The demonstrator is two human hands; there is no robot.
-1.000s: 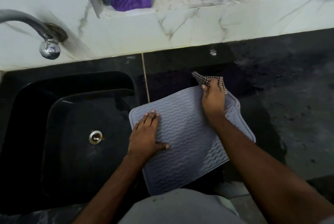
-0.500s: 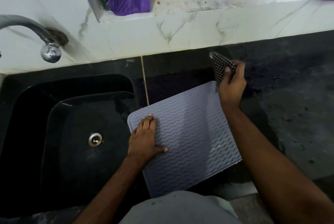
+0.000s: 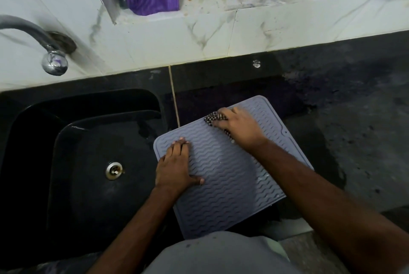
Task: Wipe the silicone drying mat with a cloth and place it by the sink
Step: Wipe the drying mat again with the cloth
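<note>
Now, with the mat lying on the counter just beside the sink, the left hand should press flat, fingers straight, while the right hand, curled round the cloth, rubs along the wavy lines.

Silicone drying mat: grey, rectangular with rounded corners, raised wavy ribs across its face, a few water droplets visible. It lies flat on the dark countertop, turned at an angle, its left corner just beside the sink. Cloth: small, dark-and-light checked, bunched, lying on the mat's far portion. Sink: black, rectangular basin, metal drain fitting at its floor.
</note>
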